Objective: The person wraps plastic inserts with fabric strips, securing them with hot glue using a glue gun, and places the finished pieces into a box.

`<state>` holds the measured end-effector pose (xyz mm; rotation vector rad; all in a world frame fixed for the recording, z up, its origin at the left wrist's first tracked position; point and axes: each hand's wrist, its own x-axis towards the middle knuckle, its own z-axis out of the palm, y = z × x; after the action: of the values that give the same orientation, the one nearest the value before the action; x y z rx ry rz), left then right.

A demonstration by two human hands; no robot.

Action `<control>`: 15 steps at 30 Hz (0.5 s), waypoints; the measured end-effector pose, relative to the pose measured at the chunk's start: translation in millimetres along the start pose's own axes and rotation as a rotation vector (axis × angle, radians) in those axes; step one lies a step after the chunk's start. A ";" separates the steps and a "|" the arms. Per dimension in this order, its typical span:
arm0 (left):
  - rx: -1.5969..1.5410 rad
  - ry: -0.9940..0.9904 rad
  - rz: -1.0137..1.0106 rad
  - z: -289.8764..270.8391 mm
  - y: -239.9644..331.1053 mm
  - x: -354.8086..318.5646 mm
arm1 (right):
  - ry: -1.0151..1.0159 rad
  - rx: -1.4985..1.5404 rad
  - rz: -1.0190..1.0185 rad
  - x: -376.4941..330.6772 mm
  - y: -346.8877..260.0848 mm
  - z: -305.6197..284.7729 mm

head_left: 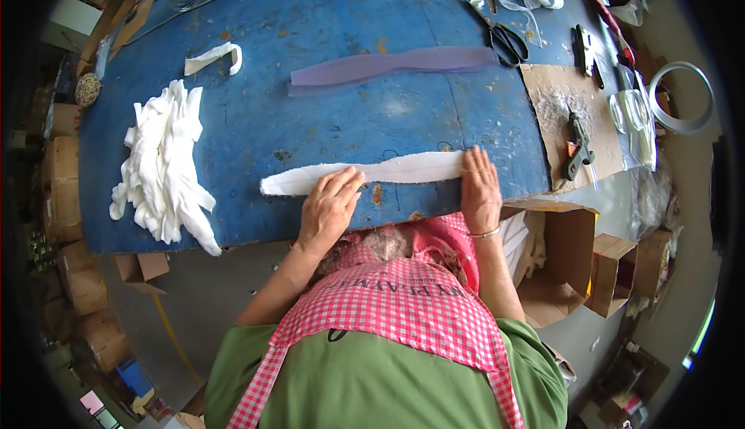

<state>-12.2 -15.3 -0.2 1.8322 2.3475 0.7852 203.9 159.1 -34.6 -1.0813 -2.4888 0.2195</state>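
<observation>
A long white fabric strip with wavy edges lies flat near the front edge of the blue table. My left hand rests on it left of its middle, fingers stretched out. At the strip's right end, my right hand lies flat with its fingers extended over the tip. Farther back is a stack of sheer purple strips of similar shape. To the left sits a heap of white padded strips, and above it one bent white strip lies alone.
Black scissors lie right of the purple strips. A cardboard sheet at the right holds a glue gun. Beyond it are a tape roll and a stapler-like tool. Open cardboard boxes stand below the table's right edge.
</observation>
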 end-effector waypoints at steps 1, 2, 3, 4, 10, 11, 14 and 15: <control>-0.001 0.001 0.003 0.4 -0.3 -0.5 | 0.014 -0.048 0.036 -0.3 9.0 -4.3; -0.003 -0.007 0.001 0.9 -0.2 -0.6 | 0.046 -0.137 0.092 -3.7 20.5 -8.2; -0.004 -0.012 -0.006 0.7 -0.6 -0.4 | 0.076 -0.225 0.144 -6.6 31.4 -11.7; -0.005 -0.010 -0.002 0.5 0.4 0.3 | 0.156 -0.174 0.194 -13.7 43.1 -19.6; -0.112 -0.103 0.110 18.2 24.0 12.0 | 0.069 0.832 0.729 -59.8 27.4 -49.0; -0.120 -0.109 0.123 23.1 30.1 16.2 | -0.023 1.015 0.931 -58.6 16.4 -57.1; -0.181 -0.226 0.263 37.7 50.9 27.7 | -0.005 1.440 1.200 -81.2 27.8 -42.2; -0.196 -0.240 0.284 41.5 55.6 29.9 | 0.047 1.620 1.264 -89.5 35.0 -36.0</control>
<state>43.1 35.8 -5.0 2.0663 1.8252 0.7415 297.4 117.2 -40.6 -1.3822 -0.5199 1.9369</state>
